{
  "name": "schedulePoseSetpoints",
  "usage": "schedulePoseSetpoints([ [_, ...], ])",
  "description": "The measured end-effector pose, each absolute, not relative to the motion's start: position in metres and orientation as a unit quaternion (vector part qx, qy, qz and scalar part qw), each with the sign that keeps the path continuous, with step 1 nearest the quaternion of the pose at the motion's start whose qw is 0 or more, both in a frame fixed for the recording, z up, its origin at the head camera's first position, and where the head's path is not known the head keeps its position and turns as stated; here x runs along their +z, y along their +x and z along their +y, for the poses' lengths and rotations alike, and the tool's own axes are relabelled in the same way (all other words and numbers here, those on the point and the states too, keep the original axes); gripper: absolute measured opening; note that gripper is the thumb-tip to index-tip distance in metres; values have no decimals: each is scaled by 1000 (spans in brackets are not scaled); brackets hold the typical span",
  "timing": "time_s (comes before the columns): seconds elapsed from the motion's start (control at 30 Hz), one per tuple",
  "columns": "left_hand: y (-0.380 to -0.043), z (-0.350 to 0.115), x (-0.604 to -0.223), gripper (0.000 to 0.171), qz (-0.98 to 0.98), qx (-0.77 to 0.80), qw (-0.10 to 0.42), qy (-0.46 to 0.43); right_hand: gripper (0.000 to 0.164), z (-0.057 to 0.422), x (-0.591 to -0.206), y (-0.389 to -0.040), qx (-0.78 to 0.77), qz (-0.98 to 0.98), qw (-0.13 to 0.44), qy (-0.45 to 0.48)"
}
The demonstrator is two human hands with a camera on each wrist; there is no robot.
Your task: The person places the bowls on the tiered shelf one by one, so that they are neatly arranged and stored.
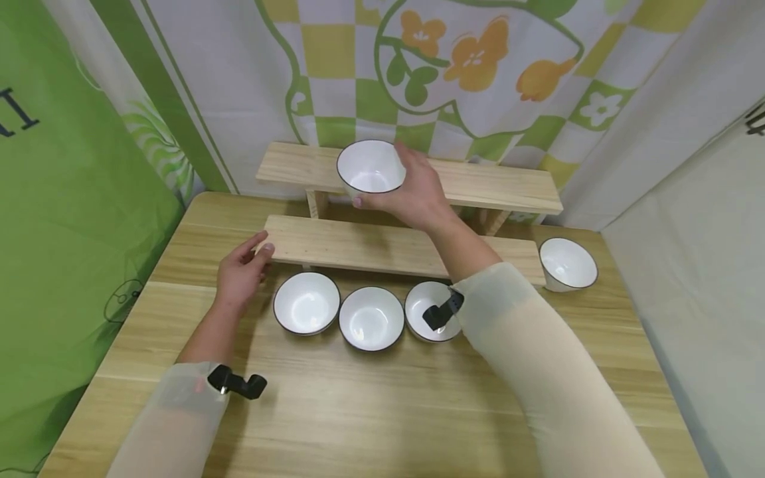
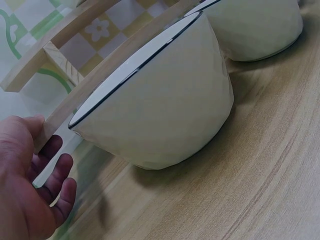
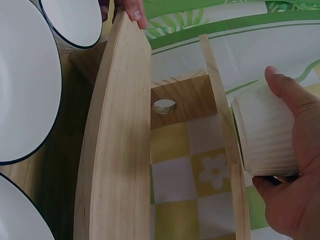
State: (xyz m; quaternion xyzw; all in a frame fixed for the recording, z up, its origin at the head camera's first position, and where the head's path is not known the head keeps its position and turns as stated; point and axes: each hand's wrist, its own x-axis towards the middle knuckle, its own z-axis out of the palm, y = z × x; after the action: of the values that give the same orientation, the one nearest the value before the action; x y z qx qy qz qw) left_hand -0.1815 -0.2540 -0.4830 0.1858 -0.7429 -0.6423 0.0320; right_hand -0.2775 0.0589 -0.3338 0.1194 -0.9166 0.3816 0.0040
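The right hand (image 1: 417, 191) has its fingers spread wide and curved round a white, round, dark-rimmed bowl (image 1: 370, 166) at the upper tier of the pale wooden two-tier rack (image 1: 358, 242), left of its middle; whether bowl and rack touch, I cannot tell. The left hand (image 1: 239, 269), fingers slightly parted, pinches the rack's lower left end. Three matching bowls (image 1: 372, 318) stand before the rack on the wood-grain bench (image 1: 335, 411), another bowl (image 1: 568, 263) just beyond its right end

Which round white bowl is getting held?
The round, dark-rimmed white bowl at the upper pale wooden shelf: the right hand grips it; neither hand holds the other four.
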Motion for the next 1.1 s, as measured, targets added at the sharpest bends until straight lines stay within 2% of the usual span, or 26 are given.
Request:
schedulePoseSetpoints([
  [0.17,-176,-249,-467,50,-742,-643,28,188,127,51,-334,-284,371,-921,1,120],
  [0.37,-175,-250,-466,51,-738,-648,30,185,128,37,-333,-292,372,-921,-6,114],
  [0.73,-188,-258,-498,53,-732,-655,42,182,127,27,-335,-300,368,-922,-1,119],
  [1.1,-183,-253,-494,52,-736,-649,34,188,127,15,-334,-307,379,-918,-8,118],
])
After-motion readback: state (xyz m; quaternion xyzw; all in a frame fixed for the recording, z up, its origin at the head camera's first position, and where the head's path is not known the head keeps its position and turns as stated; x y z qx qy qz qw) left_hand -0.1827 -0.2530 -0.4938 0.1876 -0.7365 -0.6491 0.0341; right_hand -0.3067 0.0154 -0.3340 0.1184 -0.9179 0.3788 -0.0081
